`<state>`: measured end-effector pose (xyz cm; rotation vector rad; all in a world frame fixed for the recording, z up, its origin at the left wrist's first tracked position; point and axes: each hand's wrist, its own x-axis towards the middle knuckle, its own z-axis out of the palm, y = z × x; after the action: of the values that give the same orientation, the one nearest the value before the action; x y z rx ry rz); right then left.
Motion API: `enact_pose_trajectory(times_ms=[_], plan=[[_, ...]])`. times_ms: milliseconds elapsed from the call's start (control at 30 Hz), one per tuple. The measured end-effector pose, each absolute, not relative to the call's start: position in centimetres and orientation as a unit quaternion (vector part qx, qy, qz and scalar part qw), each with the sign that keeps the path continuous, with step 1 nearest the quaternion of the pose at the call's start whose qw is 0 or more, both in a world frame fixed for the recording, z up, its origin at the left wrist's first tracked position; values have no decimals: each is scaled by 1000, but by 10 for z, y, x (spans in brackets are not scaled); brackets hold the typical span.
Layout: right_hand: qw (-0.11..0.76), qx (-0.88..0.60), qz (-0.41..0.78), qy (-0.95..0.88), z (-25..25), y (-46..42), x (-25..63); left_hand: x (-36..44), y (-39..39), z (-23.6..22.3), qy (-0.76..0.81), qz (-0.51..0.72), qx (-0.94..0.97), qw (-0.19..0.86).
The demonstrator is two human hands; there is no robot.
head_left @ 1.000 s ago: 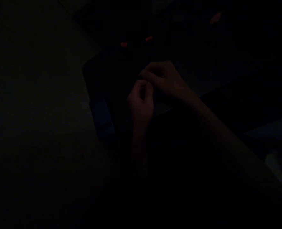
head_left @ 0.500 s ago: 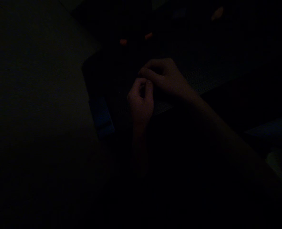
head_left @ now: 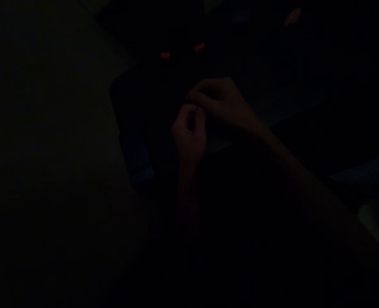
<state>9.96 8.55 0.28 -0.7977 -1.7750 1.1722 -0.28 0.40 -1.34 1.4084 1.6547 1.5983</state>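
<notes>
Left hand (head_left: 190,139): over the near side of the dark table (head_left: 144,96), the thumb and forefinger curled toward each other in a loop; I can't tell from here whether they pinch anything.
Right hand (head_left: 229,100): just beyond and to the right of the left hand, its thumb and fingers drawn together at the tips, close to the other fingertips; too dark to say whether they are clamped on something.
Between the fingertips: the two hands meet there, seemingly in fine, close work. Any small thing they share is lost in the gloom, and so is any change in it.
Blue rectangular object (head_left: 136,156): at the table's near left edge, left of both hands.
Orange pieces: a rounded one (head_left: 165,55) toward the table's far left side, and a longer one (head_left: 200,47) to its right, both beyond the hands.
Faint bluish patch (head_left: 241,17): toward the table's far side, unreadable.
Pale orange piece (head_left: 292,17): at the table's far right.
Floor (head_left: 48,107): dim and greenish, left of the table.
Right side: a bluish strip (head_left: 365,168) and a pale shape (head_left: 371,218) on the near right of the table; everything around them sinks into black.
</notes>
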Motion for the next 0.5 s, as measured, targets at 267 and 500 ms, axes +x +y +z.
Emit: enact_pose_trajectory(times_ms=[267,500], plan=[[419,-320,467,-710,1,87,100,-1,3,-11,609,567,514,208],[412,-331,477,-702,1,87,99,-1,3,-10,600,573,511,224]])
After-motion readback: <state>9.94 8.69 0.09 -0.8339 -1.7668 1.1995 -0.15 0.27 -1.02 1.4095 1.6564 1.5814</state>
